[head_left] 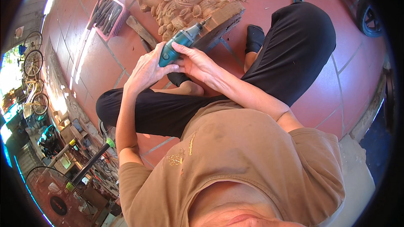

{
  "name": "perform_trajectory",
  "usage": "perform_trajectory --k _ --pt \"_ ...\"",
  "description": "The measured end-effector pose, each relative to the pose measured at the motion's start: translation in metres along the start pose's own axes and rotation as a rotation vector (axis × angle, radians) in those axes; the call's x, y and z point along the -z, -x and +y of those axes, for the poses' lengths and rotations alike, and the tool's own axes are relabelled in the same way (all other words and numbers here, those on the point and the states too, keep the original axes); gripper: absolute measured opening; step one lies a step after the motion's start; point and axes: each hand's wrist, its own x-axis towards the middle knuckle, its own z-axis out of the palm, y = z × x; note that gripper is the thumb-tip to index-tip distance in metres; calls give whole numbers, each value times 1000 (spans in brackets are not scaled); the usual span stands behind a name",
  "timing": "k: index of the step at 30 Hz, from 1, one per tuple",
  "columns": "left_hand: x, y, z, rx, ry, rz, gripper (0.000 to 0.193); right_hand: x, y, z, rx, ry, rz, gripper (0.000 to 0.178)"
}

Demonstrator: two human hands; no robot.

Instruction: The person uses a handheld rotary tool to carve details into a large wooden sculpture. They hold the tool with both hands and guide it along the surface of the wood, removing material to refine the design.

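Both my hands hold a teal rotary tool (182,42) above the floor in front of my crossed legs. My left hand (148,68) wraps the rear of its body from the left side. From the right, my right hand (198,63) closes on it, thumb along the top and fingers partly hidden underneath. The tool's grey nose and thin bit point up and right, in front of the flat end of a carved wooden piece (181,4). I cannot tell whether the bit touches the wood. That carving lies on the floor with dense relief over its surface.
A pink plastic basket (119,24) full of chisel-like tools stands left of the carving. A wooden mallet-like stick (142,32) lies between them on the red tiles (320,88). At the lower left are a fan (58,204) and cluttered goods; a wheel (370,19) stands far right.
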Motion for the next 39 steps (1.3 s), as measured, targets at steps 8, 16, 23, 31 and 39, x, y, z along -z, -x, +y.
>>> perform_trajectory --k 8,16,23,31,39 --pt "1 0 0 -5 23 -23 76 -2 6 1 3 9 16 37" --pt "-1 0 -1 -14 21 -4 75 -2 4 0 9 33 3 39" --pt "-2 0 -2 9 9 13 75 -1 -1 0 22 44 1 40" --pt "0 1 3 14 46 7 74 -2 -2 1 17 31 4 39" --pt "0 2 3 5 23 8 73 0 0 0 -7 14 7 35"
